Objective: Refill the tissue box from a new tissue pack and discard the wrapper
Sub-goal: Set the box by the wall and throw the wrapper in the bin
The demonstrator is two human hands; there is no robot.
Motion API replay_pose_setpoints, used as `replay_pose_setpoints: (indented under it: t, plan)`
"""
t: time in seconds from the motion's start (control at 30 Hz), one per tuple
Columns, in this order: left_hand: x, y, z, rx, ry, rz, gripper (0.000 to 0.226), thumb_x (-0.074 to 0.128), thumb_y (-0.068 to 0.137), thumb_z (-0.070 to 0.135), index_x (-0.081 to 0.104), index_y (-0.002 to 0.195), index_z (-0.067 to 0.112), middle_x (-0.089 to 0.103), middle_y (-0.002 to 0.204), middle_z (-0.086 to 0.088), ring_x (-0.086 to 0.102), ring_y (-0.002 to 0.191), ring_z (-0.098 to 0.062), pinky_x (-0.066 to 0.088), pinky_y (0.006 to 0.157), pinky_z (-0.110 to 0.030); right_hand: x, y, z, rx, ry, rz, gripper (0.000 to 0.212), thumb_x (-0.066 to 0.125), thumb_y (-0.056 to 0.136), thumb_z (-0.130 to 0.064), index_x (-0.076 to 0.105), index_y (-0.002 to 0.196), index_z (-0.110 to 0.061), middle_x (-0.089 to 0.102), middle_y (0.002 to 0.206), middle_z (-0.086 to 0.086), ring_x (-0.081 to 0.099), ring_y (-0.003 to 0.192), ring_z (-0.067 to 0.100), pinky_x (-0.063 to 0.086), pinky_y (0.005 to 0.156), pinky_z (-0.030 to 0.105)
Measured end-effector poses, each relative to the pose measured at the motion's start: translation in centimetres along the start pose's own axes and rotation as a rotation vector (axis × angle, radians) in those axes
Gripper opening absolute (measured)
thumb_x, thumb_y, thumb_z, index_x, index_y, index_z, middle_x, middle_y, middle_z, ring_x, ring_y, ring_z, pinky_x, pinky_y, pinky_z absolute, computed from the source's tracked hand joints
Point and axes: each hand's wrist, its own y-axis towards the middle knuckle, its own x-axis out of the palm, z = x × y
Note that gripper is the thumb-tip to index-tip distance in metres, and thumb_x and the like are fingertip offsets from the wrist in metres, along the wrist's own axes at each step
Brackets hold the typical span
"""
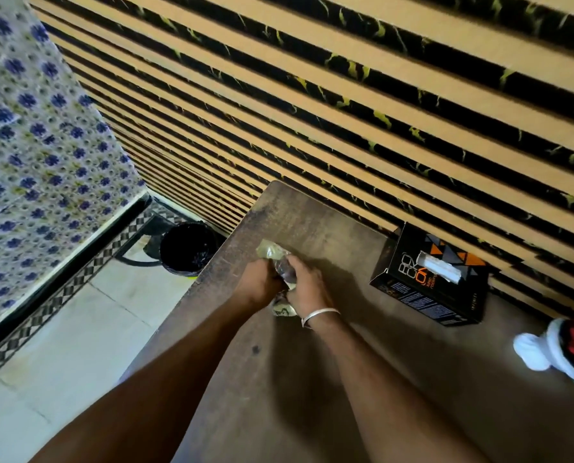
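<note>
Since white tissue already stands out of the slot of the black tissue box [429, 275], which sits on the brown table [312, 379] against the striped wall, the refilling is judged to be done, though how full the box is cannot be seen. What is left appears to be the disposal of the wrapper [280, 262], a crumpled clear and greenish film that is held above the table near its left edge. It is gripped from one side by the left hand [260, 282], closed around it, and from the other by the right hand [307, 285], whose fingers are likewise curled onto the film; the pack seems to be squeezed into a smaller wad. A dark bin [187, 247] is seen on the floor just beyond the table's left edge, and the wrapper has not yet been dropped into it.
</note>
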Motion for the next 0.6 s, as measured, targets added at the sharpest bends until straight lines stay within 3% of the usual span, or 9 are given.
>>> replay_pose_setpoints:
  t: [0.13, 0.17, 0.23, 0.33, 0.4, 0.47, 0.53, 0.6]
  plan:
    - [-2.0, -3.4, -0.2, 0.030, -0.182, 0.053, 0.017, 0.073, 0.079, 0.012, 0.066, 0.064, 0.015, 0.063, 0.062, -0.001, 0.058, 0.059, -0.008, 0.046, 0.055, -0.021, -0.3, -1.6, -1.7, 0.020, 0.147, 0.143, 0.054, 0.058, 0.078, 0.010, 0.066, 0.127, -0.010, 0.072, 0.118, 0.016, 0.067, 0.111, 0.029, 0.048, 0.095, 0.026]
    - [-2.7, -4.3, -0.1, 0.021, -0.262, 0.058, 0.015, 0.074, 0.080, 0.016, 0.067, 0.066, 0.015, 0.068, 0.065, -0.003, 0.061, 0.061, -0.007, 0.053, 0.060, -0.028, -0.2, -1.8, -2.0, 0.012, 0.159, 0.174, 0.048, 0.062, 0.077, 0.007, 0.069, 0.122, -0.009, 0.074, 0.114, 0.015, 0.069, 0.108, 0.029, 0.049, 0.094, 0.027]
    - [-4.2, -6.4, 0.1, 0.026, -0.439, 0.077, 0.009, 0.078, 0.079, 0.019, 0.072, 0.081, 0.013, 0.074, 0.076, -0.005, 0.065, 0.067, -0.005, 0.057, 0.072, -0.039, -0.2, -2.0, -3.0, 0.000, 0.158, 0.203, 0.035, 0.069, 0.077, -0.002, 0.074, 0.110, -0.009, 0.076, 0.106, 0.014, 0.070, 0.100, 0.030, 0.050, 0.085, 0.027]
    - [-6.9, -9.3, 0.2, 0.085, -0.603, 0.065, 0.052, 0.081, 0.076, 0.002, 0.053, 0.117, 0.018, 0.068, 0.092, 0.006, 0.067, 0.077, 0.004, 0.059, 0.077, -0.032, -0.3, -1.8, -4.7, -0.020, 0.105, 0.210, 0.022, 0.074, 0.070, -0.007, 0.074, 0.091, -0.008, 0.077, 0.092, 0.011, 0.069, 0.086, 0.030, 0.050, 0.073, 0.031]
    - [-8.5, -10.7, -0.6, 0.156, -0.410, 0.082, 0.077, 0.084, 0.073, 0.010, 0.042, 0.136, 0.025, 0.062, 0.106, 0.010, 0.066, 0.093, -0.002, 0.059, 0.084, -0.030, -0.4, -2.2, -6.4, -0.052, 0.113, 0.186, 0.022, 0.078, 0.067, -0.007, 0.073, 0.088, -0.007, 0.077, 0.089, 0.010, 0.069, 0.085, 0.029, 0.054, 0.074, 0.034]
    - [-9.7, -11.3, -1.4, 0.172, -0.210, 0.160, 0.086, 0.086, 0.070, 0.018, 0.042, 0.143, 0.030, 0.050, 0.113, 0.006, 0.061, 0.102, -0.013, 0.057, 0.088, -0.030, -0.2, -2.8, -8.0, -0.071, 0.152, 0.132, 0.026, 0.080, 0.066, -0.007, 0.074, 0.091, -0.009, 0.077, 0.091, 0.008, 0.070, 0.087, 0.026, 0.057, 0.079, 0.035]
    - [-11.0, -11.6, -2.4, 0.159, -0.130, 0.240, 0.079, 0.086, 0.071, 0.019, 0.049, 0.140, 0.030, 0.043, 0.116, 0.004, 0.059, 0.101, -0.019, 0.058, 0.087, -0.031, 0.1, -3.5, -9.5, -0.076, 0.214, 0.055, 0.025, 0.079, 0.069, -0.009, 0.074, 0.094, -0.011, 0.077, 0.091, 0.005, 0.070, 0.088, 0.023, 0.057, 0.081, 0.035]
    - [-12.1, -11.8, -3.1, 0.176, -0.042, 0.321, 0.060, 0.081, 0.077, 0.020, 0.059, 0.132, 0.026, 0.048, 0.117, 0.004, 0.061, 0.098, -0.017, 0.057, 0.085, -0.029, 0.5, -3.9, -10.6, -0.107, 0.299, -0.003, 0.023, 0.074, 0.072, -0.014, 0.073, 0.095, -0.013, 0.076, 0.091, 0.004, 0.071, 0.090, 0.023, 0.059, 0.084, 0.037]
